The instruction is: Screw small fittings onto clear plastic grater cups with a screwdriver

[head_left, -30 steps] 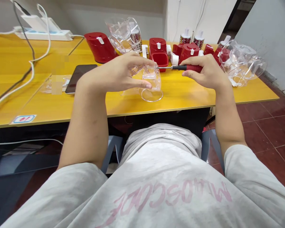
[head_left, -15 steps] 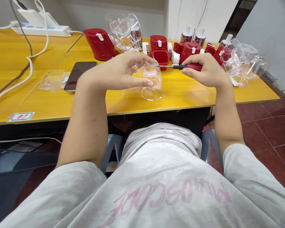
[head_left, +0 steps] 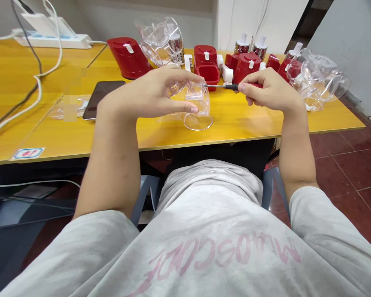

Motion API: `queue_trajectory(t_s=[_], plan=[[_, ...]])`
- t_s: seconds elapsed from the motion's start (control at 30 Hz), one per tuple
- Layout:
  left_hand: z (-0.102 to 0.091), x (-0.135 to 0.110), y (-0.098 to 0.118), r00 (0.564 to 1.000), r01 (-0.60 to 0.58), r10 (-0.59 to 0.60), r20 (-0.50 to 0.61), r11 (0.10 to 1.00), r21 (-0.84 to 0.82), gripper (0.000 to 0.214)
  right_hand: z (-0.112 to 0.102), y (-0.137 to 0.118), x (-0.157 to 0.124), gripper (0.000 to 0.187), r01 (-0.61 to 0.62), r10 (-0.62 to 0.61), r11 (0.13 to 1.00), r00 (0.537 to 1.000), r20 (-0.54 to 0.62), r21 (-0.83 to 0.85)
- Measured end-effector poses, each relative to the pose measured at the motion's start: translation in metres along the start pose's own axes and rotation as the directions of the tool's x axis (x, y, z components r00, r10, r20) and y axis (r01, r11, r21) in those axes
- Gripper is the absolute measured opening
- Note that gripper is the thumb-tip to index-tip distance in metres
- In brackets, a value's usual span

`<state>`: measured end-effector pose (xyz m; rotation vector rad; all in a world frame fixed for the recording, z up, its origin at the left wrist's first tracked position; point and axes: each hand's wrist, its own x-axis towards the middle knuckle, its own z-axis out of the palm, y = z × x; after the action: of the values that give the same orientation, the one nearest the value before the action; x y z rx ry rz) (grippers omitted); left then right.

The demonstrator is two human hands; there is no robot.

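Observation:
Near the front of the yellow table, my left hand [head_left: 160, 93] is wrapped round a clear plastic housing [head_left: 199, 103], thumb on the near side and fingers over the top. The housing's round rim faces down toward the tabletop. My right hand [head_left: 264, 90] is closed on the handle of a screwdriver [head_left: 230, 86], which lies level and points left. Its thin metal shaft reaches the upper right side of the housing, by my left fingertips. What the tip touches is too small to make out.
Red plastic bodies [head_left: 128, 57] and metal grater drums [head_left: 242, 44] stand along the back of the table [head_left: 241, 119]. More clear housings [head_left: 323, 80] lie at the right, others at back left. A phone [head_left: 100, 97], a small plastic bag [head_left: 57, 109] and a power strip [head_left: 54, 39] are left.
My right fingers have shifted round the screwdriver handle and now cover more of it. My left hand and the clear housing stay almost where they were.

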<state>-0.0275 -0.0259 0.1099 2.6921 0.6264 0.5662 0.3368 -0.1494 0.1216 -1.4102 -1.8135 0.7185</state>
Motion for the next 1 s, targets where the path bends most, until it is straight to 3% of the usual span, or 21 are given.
queue_trajectory(t_s=[0.1, 0.33, 0.5, 0.67, 0.83, 1.0], plan=[[-0.001, -0.003, 0.003, 1.000, 0.006, -0.007, 0.010, 1.000, 0.028, 0.093, -0.001, -0.004, -0.003, 0.039, -0.003, 0.003, 1.000, 1.000, 0.011, 0.018], [0.002, -0.005, 0.010, 0.999, 0.049, -0.050, 0.016, 0.996, 0.075, 0.101, 0.000, 0.003, -0.001, 0.037, 0.162, -0.167, 0.984, 0.983, -0.076, -0.069], [0.015, 0.005, 0.019, 0.992, 0.087, -0.082, -0.092, 0.995, 0.056, 0.087, 0.001, 0.010, 0.001, 0.040, 0.249, -0.262, 0.961, 0.960, -0.103, -0.124], [0.019, 0.008, 0.017, 0.993, 0.020, -0.018, -0.121, 1.000, 0.014, 0.065, 0.001, 0.001, -0.006, 0.035, 0.240, -0.257, 0.962, 0.957, -0.130, -0.133], [0.015, 0.006, 0.018, 0.991, 0.011, -0.007, -0.134, 1.000, 0.026, 0.062, 0.002, -0.010, -0.011, 0.031, 0.189, -0.207, 0.966, 0.975, -0.086, -0.176], [0.016, 0.004, 0.031, 0.986, 0.097, -0.094, -0.135, 0.995, 0.013, 0.063, 0.005, -0.011, -0.012, 0.038, 0.159, -0.164, 0.962, 0.987, -0.005, -0.223]])
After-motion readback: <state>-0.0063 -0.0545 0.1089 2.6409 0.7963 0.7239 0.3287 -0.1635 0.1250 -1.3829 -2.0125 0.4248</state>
